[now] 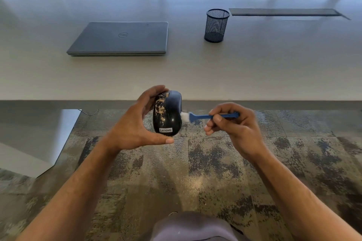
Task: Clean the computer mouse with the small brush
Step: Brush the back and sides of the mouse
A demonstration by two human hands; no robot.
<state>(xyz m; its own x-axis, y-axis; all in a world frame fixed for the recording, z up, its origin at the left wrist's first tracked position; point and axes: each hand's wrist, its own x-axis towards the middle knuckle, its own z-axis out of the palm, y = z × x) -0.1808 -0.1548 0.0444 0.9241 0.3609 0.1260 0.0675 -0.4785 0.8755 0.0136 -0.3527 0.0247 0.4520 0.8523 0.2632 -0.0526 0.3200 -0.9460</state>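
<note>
The left hand [135, 123] held the black mouse [167, 113] (speckled with tan dust) off the near edge of the counter [254, 68], fingers [154, 92] and thumb curled around it. The right hand [235, 125] pinched the small blue brush [205, 116], whose white bristles touched the mouse's right side.
</note>
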